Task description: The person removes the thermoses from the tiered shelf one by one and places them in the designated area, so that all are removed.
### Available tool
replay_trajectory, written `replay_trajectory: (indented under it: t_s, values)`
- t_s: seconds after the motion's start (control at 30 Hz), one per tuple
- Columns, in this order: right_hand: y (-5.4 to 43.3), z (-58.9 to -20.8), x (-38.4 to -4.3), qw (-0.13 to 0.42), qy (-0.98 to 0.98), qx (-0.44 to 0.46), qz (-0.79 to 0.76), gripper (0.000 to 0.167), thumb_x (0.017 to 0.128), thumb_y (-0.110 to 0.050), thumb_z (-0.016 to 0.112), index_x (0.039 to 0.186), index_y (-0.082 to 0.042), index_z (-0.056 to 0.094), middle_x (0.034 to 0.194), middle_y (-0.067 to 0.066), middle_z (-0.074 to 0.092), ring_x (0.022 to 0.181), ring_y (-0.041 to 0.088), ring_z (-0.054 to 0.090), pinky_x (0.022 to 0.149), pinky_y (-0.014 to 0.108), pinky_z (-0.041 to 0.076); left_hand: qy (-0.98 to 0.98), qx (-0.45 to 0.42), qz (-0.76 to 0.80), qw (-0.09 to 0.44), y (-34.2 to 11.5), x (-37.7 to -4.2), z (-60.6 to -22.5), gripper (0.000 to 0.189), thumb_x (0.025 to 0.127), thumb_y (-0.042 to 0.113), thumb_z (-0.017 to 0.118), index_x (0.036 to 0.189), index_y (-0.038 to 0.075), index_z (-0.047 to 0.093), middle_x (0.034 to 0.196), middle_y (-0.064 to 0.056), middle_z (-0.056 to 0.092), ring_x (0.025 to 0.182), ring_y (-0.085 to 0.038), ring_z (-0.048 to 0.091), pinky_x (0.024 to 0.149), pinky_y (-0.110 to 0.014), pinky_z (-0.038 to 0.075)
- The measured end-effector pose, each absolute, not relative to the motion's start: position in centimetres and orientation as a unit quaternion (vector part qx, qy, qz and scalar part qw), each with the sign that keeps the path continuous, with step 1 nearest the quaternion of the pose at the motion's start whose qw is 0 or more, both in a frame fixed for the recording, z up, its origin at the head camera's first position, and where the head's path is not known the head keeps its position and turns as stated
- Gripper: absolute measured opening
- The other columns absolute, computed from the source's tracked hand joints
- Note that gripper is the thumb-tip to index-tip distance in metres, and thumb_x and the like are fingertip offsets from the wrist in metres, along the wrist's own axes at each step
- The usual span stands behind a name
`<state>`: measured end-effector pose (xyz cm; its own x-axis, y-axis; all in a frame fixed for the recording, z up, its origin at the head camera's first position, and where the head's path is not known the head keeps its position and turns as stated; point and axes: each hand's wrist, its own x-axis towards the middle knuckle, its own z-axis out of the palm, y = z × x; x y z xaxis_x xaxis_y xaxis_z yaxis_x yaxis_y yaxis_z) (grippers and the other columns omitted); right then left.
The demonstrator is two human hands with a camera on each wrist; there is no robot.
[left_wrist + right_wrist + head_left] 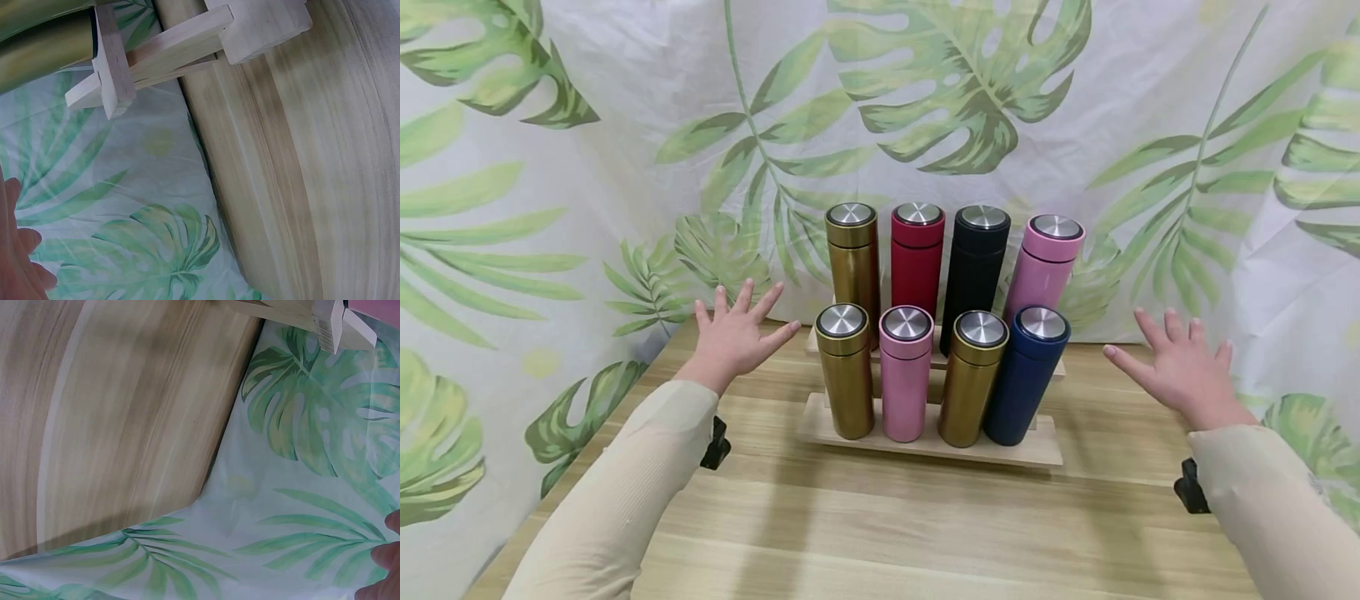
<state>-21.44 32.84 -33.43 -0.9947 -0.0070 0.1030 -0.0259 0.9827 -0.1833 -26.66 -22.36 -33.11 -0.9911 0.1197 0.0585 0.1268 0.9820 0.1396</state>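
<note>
Two rows of thermos bottles with silver-topped lids stand upright on a stepped wooden rack [925,443]. In the back row, from the left, are a gold bottle [854,267], a red bottle [916,271], a black bottle [976,271] and a pink bottle [1042,271]. The front row holds a gold bottle [846,383], a pink bottle [905,387], another gold bottle [968,392] and a dark blue bottle [1025,383]. My left hand [735,333] is raised left of the rack, fingers spread and holding nothing. To the right, my right hand [1187,371] is likewise spread, apart from the bottles.
The rack stands toward the back of a wood-grain table [850,533]. Behind it hangs a white cloth [647,75] printed with green leaves, which also runs down the left side. The table's corner [197,499] shows in the right wrist view.
</note>
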Motion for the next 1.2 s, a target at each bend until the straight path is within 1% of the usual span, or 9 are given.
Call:
replay_trajectory:
  t_s: [0.17, 0.37, 0.53, 0.67, 0.73, 0.8, 0.97, 1.1, 1.2]
  values:
    - [32.7, -33.1, -21.6, 0.042, -0.994, 0.009, 0.096, 0.090, 0.084, -0.072, 0.034, 0.149, -0.013, 0.012, 0.145, 0.035, 0.009, 0.127, 0.060, 0.005, 0.090, 0.080, -0.003, -0.995, -0.064, -0.068, 0.020, -22.3, -26.7, -33.1, 0.081, 0.084, 0.076, 0.022, 0.149, 0.030, 0.011, 0.153, -0.021, 0.002, 0.132, -0.054, -0.009, 0.098, -0.073, -0.012]
    - [32.5, -32.5, -21.7, 0.048, -0.994, 0.021, 0.093, 0.089, 0.086, -0.069, 0.035, 0.149, -0.010, 0.013, 0.144, 0.036, 0.010, 0.127, 0.059, 0.007, 0.091, 0.080, 0.000, -0.994, -0.073, -0.080, 0.032, -22.3, -26.5, -33.2, 0.079, 0.086, 0.072, 0.027, 0.149, 0.028, 0.013, 0.153, -0.019, 0.005, 0.135, -0.051, -0.003, 0.101, -0.072, -0.007]
    - [31.9, -31.5, -21.6, 0.093, -0.988, 0.036, 0.118, 0.086, 0.086, -0.064, 0.042, 0.146, -0.005, 0.022, 0.141, 0.038, 0.020, 0.126, 0.058, 0.016, 0.094, 0.075, 0.011, -0.980, -0.080, -0.172, 0.062, -22.6, -26.1, -34.1, 0.071, 0.092, 0.059, 0.035, 0.149, 0.020, 0.018, 0.153, -0.020, 0.009, 0.136, -0.047, 0.006, 0.106, -0.068, 0.005]
    - [31.3, -30.2, -21.7, 0.136, -0.975, 0.054, 0.167, 0.083, 0.088, -0.056, 0.048, 0.145, -0.001, 0.022, 0.141, 0.035, 0.025, 0.127, 0.053, 0.022, 0.097, 0.070, 0.020, -0.949, -0.076, -0.290, 0.099, -22.6, -25.5, -35.9, 0.061, 0.095, 0.039, 0.047, 0.144, 0.008, 0.029, 0.148, -0.023, 0.025, 0.133, -0.043, 0.023, 0.107, -0.060, 0.021]
    - [30.8, -29.4, -21.8, 0.142, -0.968, 0.054, 0.200, 0.083, 0.089, -0.054, 0.049, 0.146, -0.002, 0.019, 0.143, 0.032, 0.025, 0.128, 0.052, 0.024, 0.097, 0.068, 0.022, -0.931, -0.062, -0.343, 0.105, -22.3, -25.1, -37.1, 0.056, 0.094, 0.030, 0.051, 0.141, 0.004, 0.034, 0.144, -0.023, 0.032, 0.130, -0.042, 0.030, 0.105, -0.058, 0.028]
    - [30.3, -28.7, -22.0, 0.143, -0.960, 0.046, 0.238, 0.083, 0.089, -0.053, 0.049, 0.148, -0.005, 0.015, 0.146, 0.028, 0.023, 0.128, 0.051, 0.025, 0.098, 0.068, 0.023, -0.910, -0.044, -0.401, 0.097, -21.9, -24.7, -38.4, 0.052, 0.093, 0.022, 0.054, 0.138, 0.002, 0.038, 0.142, -0.022, 0.036, 0.129, -0.041, 0.033, 0.105, -0.054, 0.031]
    - [28.5, -27.6, -22.6, 0.159, -0.927, 0.028, 0.340, 0.080, 0.089, -0.050, 0.052, 0.148, -0.010, 0.015, 0.145, 0.027, 0.027, 0.128, 0.048, 0.029, 0.098, 0.066, 0.027, -0.843, 0.018, -0.535, 0.061, -20.7, -23.3, -41.8, 0.047, 0.090, 0.012, 0.056, 0.134, 0.001, 0.043, 0.142, -0.018, 0.038, 0.130, -0.038, 0.035, 0.107, -0.046, 0.034]
    - [26.9, -27.2, -23.3, 0.156, -0.886, 0.018, 0.436, 0.077, 0.088, -0.047, 0.055, 0.147, -0.013, 0.020, 0.144, 0.022, 0.032, 0.130, 0.039, 0.033, 0.103, 0.057, 0.031, -0.798, 0.079, -0.593, 0.067, -19.5, -22.0, -43.8, 0.042, 0.089, 0.007, 0.057, 0.129, -0.001, 0.049, 0.138, -0.020, 0.043, 0.127, -0.037, 0.039, 0.105, -0.045, 0.037]
    - [25.7, -27.0, -23.9, 0.163, -0.858, 0.007, 0.488, 0.073, 0.087, -0.045, 0.058, 0.146, -0.017, 0.024, 0.141, 0.015, 0.037, 0.128, 0.031, 0.038, 0.101, 0.046, 0.037, -0.771, 0.116, -0.621, 0.080, -18.6, -21.4, -44.8, 0.038, 0.087, 0.005, 0.057, 0.124, -0.002, 0.052, 0.134, -0.021, 0.046, 0.124, -0.037, 0.042, 0.103, -0.045, 0.039]
